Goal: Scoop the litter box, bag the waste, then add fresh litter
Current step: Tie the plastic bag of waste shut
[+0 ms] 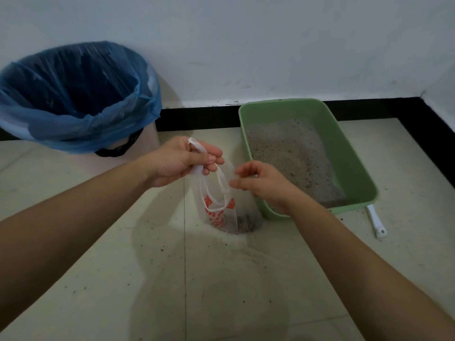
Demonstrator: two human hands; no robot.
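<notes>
The thin, translucent white plastic bag with red print [222, 214] stands on the pale tiled floor [147, 267], just beside the near left corner of the litter box, with dark clumps showing through its crinkled base. The left hand [182, 161] grips one twisted handle loop in curled fingers, holding it up. The right hand [263, 183] pinches the filmy bag edge between thumb and fingertips. The green rectangular plastic litter box [354, 163] holds grainy grey litter [290, 153]. A white plastic scoop handle [375, 222] lies at its near right corner. Farther left, a round pale bin [154, 119] lined with glossy, wrinkled blue plastic [73, 99] stands against the black skirting [197, 119].
</notes>
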